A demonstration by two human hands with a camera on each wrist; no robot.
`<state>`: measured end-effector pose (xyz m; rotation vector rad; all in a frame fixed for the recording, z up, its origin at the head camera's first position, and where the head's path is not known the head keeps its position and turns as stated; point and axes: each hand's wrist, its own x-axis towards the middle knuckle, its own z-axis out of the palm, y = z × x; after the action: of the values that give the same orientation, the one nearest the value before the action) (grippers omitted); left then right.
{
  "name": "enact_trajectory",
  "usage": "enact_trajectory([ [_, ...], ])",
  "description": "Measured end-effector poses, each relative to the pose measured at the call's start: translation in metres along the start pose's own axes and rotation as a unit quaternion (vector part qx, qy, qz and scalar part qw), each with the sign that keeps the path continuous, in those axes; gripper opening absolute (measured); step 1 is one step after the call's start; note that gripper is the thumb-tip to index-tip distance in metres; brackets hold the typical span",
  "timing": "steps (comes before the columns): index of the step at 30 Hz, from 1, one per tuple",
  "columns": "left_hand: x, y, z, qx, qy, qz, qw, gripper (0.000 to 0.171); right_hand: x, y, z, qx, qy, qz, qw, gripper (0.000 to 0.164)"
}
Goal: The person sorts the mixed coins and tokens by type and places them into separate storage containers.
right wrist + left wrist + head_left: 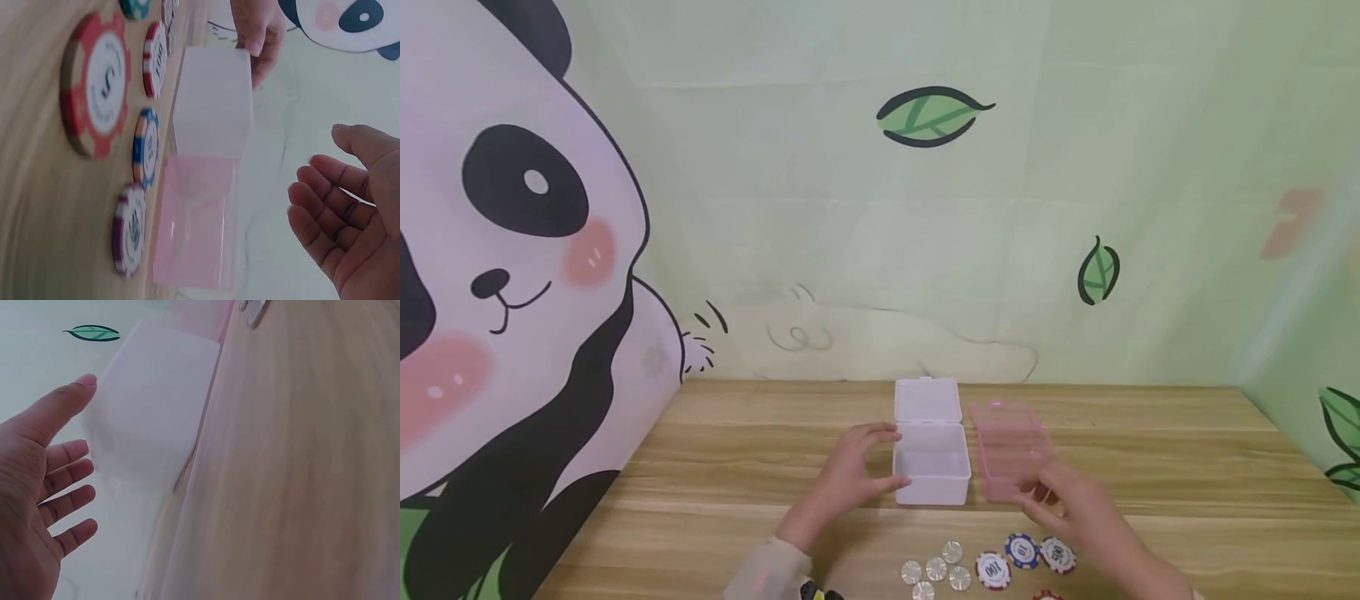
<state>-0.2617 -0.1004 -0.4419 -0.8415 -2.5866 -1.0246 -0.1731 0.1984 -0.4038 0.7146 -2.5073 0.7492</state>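
A white plastic box (932, 490) stands on the table with its lid (927, 400) raised at the back. My left hand (857, 471) is at the box's left side, thumb and fingers spread, fingertips right at its edge. In the left wrist view, that hand's fingers are extended beside the white wall. To the right stands a translucent pink box (1003, 454), its lid tilted back. My right hand (1071, 496) hovers at the pink box's front right corner and overlaps it. The right wrist view shows the right hand's fingers loosely bent, with nothing between them.
In front of the boxes lie poker chips: a red one (993, 571), a blue one (1022, 551) and a dark-edged one (1057, 554). Several small clear discs (936, 569) lie to their left. A panda-printed cloth (820, 208) hangs behind the wooden table (1150, 467).
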Motion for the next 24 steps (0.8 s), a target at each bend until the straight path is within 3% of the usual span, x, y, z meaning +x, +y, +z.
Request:
enact_trajectory([
  [7, -0.002, -0.002, 0.003, 0.014, 0.014, 0.017, 0.9996, 0.053, 0.004, -0.008, 0.012, 0.049, -0.07, -0.014, 0.996, 0.007],
  [13, -0.002, -0.002, 0.004, 0.011, 0.02, 0.017, 0.9996, 0.053, 0.009, -0.013, 0.023, 0.076, -0.143, 0.002, 0.987, 0.008],
  [24, -0.001, -0.007, 0.006, -0.004, 0.015, -0.001, 0.9999, 0.052, 0.018, -0.02, 0.043, 0.039, -0.21, -0.033, 0.976, 0.01],
])
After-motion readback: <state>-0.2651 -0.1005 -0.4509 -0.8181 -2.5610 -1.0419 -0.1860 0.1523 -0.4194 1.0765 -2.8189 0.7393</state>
